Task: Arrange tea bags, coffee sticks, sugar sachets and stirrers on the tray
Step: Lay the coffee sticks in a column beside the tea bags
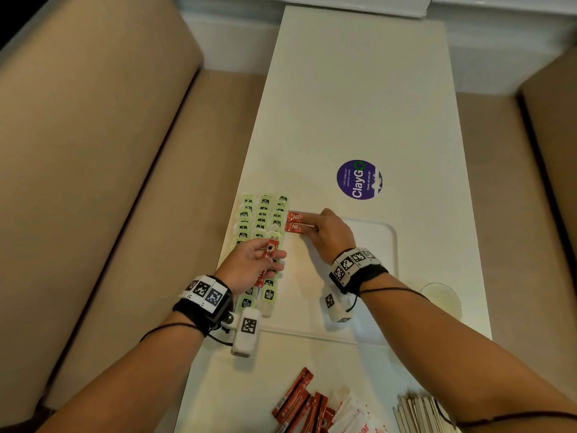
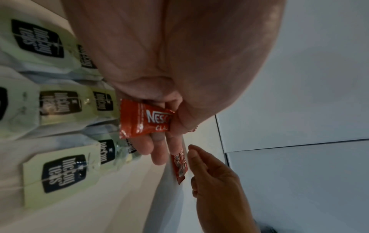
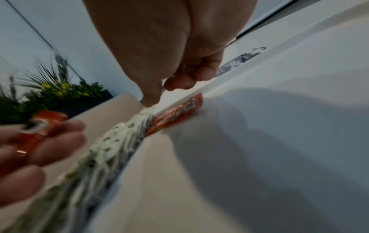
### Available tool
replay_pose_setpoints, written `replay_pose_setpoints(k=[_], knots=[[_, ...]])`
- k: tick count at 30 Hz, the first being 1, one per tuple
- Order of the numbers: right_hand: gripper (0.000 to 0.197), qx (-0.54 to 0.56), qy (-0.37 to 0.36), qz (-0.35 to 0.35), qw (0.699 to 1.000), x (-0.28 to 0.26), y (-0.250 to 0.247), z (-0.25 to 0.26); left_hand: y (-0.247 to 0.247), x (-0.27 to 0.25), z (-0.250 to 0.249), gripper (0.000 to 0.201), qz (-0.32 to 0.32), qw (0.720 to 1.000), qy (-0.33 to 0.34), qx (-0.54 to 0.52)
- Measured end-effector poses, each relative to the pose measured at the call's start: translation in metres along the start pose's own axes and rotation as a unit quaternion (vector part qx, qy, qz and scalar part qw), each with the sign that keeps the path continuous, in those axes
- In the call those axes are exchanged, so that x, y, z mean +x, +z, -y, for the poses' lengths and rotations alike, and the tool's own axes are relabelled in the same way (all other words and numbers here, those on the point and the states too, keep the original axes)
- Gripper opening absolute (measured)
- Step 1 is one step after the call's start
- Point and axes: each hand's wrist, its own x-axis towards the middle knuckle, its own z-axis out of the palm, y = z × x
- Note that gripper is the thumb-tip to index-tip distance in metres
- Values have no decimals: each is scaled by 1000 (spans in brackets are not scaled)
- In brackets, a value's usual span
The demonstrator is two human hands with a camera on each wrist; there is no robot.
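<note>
A white tray (image 1: 371,245) lies on the white table. Green tea bags (image 1: 262,214) fill three columns along the tray's left side. Two red coffee sticks (image 1: 295,222) lie side by side just right of the tea bags' far end. My right hand (image 1: 315,227) is over them, fingertips resting on their right ends, with nothing held; the same sticks (image 3: 177,115) show below its fingers (image 3: 185,80) in the right wrist view. My left hand (image 1: 262,259) hovers over the tea bags, gripping more coffee sticks (image 2: 145,119) between thumb and fingers.
Near the table's front edge lie loose coffee sticks (image 1: 299,401), white sugar sachets (image 1: 352,415) and a bundle of stirrers (image 1: 418,414). A glass (image 1: 441,296) stands right of the tray, a purple sticker (image 1: 359,179) beyond it. Beige sofas flank the table.
</note>
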Motion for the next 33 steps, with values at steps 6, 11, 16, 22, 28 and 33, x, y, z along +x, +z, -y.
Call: replay_pose_setpoints(k=[6, 11, 16, 22, 28, 33], knots=[[33, 92, -100, 34, 990, -28, -9, 27, -1, 1, 2, 34, 39, 999, 34, 9], [18, 148, -94, 71, 982, -52, -10, 38, 3, -6, 0, 30, 84, 993, 58, 53], [17, 160, -16, 35, 986, -68, -16, 38, 3, -13, 2, 21, 56, 996, 54, 46], [19, 225, 42, 38, 973, -83, -26, 31, -5, -23, 12, 17, -16, 996, 65, 58], [11, 266, 84, 27, 960, -97, -23, 25, -1, -35, 21, 18, -14, 993, 78, 90], [13, 267, 121, -41, 955, -92, -32, 13, -3, -39, 27, 13, -36, 988, 79, 126]])
